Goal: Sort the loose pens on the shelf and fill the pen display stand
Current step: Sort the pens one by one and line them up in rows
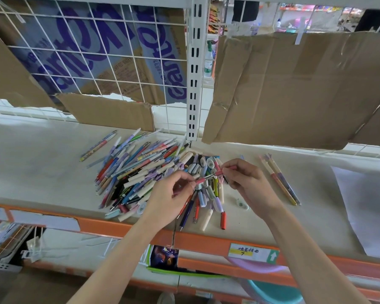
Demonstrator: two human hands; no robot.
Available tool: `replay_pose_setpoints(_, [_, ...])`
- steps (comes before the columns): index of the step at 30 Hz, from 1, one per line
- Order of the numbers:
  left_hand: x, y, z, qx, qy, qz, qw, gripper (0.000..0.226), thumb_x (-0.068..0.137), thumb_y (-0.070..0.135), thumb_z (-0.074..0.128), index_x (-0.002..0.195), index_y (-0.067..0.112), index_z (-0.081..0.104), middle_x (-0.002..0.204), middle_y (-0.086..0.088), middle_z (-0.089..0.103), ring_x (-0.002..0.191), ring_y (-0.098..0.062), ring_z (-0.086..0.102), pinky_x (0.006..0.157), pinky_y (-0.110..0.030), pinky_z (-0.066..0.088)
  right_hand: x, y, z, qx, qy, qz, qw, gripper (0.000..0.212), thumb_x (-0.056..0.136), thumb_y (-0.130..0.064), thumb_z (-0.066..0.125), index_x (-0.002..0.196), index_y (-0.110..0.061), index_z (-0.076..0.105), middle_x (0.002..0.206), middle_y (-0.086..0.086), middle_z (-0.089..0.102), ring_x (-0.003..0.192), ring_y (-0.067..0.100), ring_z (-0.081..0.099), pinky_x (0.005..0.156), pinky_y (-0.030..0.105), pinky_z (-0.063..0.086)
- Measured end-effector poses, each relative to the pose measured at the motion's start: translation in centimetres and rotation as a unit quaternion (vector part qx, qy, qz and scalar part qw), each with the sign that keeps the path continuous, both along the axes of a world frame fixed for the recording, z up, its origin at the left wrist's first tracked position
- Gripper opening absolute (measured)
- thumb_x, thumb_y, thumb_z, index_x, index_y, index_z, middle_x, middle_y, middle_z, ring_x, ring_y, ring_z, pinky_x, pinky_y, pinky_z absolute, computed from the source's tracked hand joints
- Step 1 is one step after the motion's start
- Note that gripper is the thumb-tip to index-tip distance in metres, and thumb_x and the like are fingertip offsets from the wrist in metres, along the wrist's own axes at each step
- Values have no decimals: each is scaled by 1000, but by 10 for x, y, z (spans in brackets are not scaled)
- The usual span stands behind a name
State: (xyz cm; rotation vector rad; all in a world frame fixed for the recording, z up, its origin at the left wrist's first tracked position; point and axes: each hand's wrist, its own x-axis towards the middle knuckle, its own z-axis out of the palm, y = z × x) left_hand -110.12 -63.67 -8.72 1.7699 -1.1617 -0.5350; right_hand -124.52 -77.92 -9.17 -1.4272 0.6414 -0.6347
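Both hands hold one pink pen [208,177] over the pile [145,172] mid-shelf [42,163]. Left hand [173,194] fingers pinch its body; right hand [246,178] fingers pinch its cap.

Behind the wire grid we see a cardboard box [101,55] bearing large purple lettering, turned sideways and too cut off to read; smaller print on it reads "PURIFIED WATER". On the orange shelf edge [127,227] we see a label [253,252] with handwritten characters, the numeral "7", and a white up-arrow on green. Print on the pens [140,172] is too small to read.
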Motion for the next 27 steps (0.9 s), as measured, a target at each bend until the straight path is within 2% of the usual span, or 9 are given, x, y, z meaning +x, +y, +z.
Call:
replay_pose_setpoints(7, [-1,1,0,-6,14,0,1000,17,90,13,59,86,29,58,78,9,64,72,0,58,66,-6,43,0,-2,6,-18,-3,-5,1000,13,89,0,55,84,-7,65,65,-1,58,58,10,37,55,21,32])
replay_pose_setpoints(10, [-2,1,0,-9,20,-1,1000,15,89,11,59,87,26,60,78,7,64,72,-1,58,66,-7,43,0,1,8,-19,1,6,1000,10,89,-1,56,87,-4,65,77,25,55,59,11,38,58,24,32])
replay_pose_setpoints(12, [-3,1,1,-13,29,-1,999,15,89,10,59,87,25,60,77,8,64,71,1,58,65,-7,43,0,1,9,-18,1,7,1000,9,89,-2,56,88,-2,65,80,33,52,60,11,38,59,26,32])
replay_pose_setpoints(15, [-2,2,0,-13,36,5,999,12,90,11,59,88,22,61,75,9,64,70,1,58,65,-7,43,1,1,8,-2,-13,-6,1000,14,90,-3,55,82,-7,66,70,15,53,60,11,40,59,26,33])
replay_pose_setpoints(17, [-1,3,-1,-14,50,13,999,10,90,12,59,89,21,62,72,11,64,68,2,58,63,-7,42,1,0,9,14,-21,-17,1000,17,92,-9,54,78,-8,64,71,4,62,64,13,52,61,24,42])
replay_pose_setpoints(20, [2,3,0,-16,62,16,998,14,90,12,58,86,25,61,69,13,64,68,-4,59,63,-16,46,0,-1,10,41,-23,-17,999,19,90,-13,57,75,-2,52,81,12,70,75,22,67,65,26,54])
replay_pose_setpoints(23, [5,2,0,-10,67,18,998,12,90,15,59,86,27,62,72,13,65,73,-14,61,70,-31,48,0,-1,10,-25,17,-8,1000,19,87,-12,61,71,-5,52,56,-2,57,55,11,53,57,19,46])
replay_pose_setpoints(25, [6,2,0,-11,69,18,997,12,90,16,59,87,26,62,73,13,66,73,-14,61,71,-31,47,0,-1,11,-79,51,9,996,18,88,-15,61,71,-8,60,50,-12,48,51,4,40,55,11,36])
replay_pose_setpoints(27, [7,1,-1,-13,72,14,997,11,90,15,59,87,26,63,73,14,65,72,-9,60,72,-27,47,1,-1,11,-91,55,10,994,15,87,-14,62,73,-13,65,52,-14,49,50,-1,38,53,6,33])
